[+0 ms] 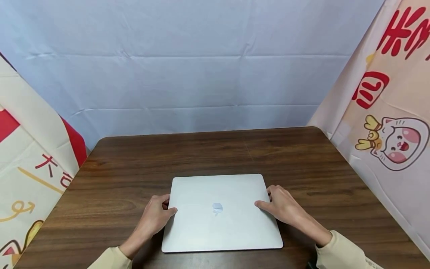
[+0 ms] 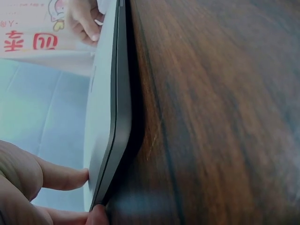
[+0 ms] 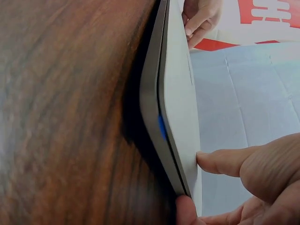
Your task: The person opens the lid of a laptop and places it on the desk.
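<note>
A silver laptop (image 1: pixel 218 228) with an apple logo on its lid lies closed over the brown table, its long side toward me. My left hand (image 1: pixel 155 216) grips its left edge, thumb on the lid and fingertips at the side. On the opposite edge my right hand (image 1: pixel 285 207) holds it the same way. In the left wrist view the left thumb (image 2: pixel 65 177) presses the lid while a fingertip sits at the lower edge. The right wrist view shows the right thumb (image 3: pixel 222 161) on the lid, a fingertip at the lower edge, and a dark gap beneath the laptop's side (image 3: pixel 150 93).
The wood-grain table (image 1: pixel 208 155) extends around the laptop on all sides. Behind it hangs a pale blue creased cloth (image 1: pixel 188 74). Printed cloths with red characters and cartoons hang at the right (image 1: pixel 386 123) and at the left (image 1: pixel 30 179).
</note>
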`<move>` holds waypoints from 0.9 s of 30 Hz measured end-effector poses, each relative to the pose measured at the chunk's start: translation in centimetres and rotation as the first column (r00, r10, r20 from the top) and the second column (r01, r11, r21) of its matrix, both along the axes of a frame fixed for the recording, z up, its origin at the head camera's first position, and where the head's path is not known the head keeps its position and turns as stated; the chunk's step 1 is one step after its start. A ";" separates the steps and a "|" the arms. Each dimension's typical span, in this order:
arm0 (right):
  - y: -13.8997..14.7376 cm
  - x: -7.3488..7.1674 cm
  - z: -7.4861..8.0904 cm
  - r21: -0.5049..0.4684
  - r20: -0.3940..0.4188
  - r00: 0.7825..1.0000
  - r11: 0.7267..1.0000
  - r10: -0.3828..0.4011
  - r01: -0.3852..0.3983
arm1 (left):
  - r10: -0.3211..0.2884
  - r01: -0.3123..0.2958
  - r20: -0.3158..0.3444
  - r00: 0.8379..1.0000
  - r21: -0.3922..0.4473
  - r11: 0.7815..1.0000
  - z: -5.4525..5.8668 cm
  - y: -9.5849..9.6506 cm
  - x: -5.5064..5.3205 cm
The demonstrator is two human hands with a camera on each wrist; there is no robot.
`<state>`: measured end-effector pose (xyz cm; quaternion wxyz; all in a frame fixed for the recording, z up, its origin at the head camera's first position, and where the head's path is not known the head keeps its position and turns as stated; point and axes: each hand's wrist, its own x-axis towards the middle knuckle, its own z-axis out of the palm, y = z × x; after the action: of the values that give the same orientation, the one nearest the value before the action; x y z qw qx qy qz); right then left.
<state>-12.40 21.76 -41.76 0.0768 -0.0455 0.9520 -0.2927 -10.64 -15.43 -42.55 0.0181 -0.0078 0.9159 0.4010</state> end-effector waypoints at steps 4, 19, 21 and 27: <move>0.0 0.0 0.0 -0.011 0.002 1.000 1.000 0.006 -0.006 | 0.004 -0.003 0.003 1.000 -0.016 1.000 -0.1 0.0 0.1; -0.1 0.5 -0.1 0.035 -0.021 1.000 0.999 -0.003 0.004 | -0.003 0.003 0.000 1.000 -0.032 0.999 -0.1 0.1 0.3; -0.1 0.6 0.0 0.047 -0.034 0.999 0.999 0.001 0.000 | -0.010 0.010 -0.003 1.000 -0.028 1.000 -0.1 0.1 0.3; -0.5 1.2 0.1 0.071 -0.055 0.998 0.997 0.015 -0.011 | -0.038 0.037 -0.002 0.999 -0.032 0.999 -0.2 0.0 0.8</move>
<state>-11.25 21.25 -41.69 0.0537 -0.0569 0.9633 -0.2568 -9.83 -15.46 -42.74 0.0241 0.0097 0.9222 0.3859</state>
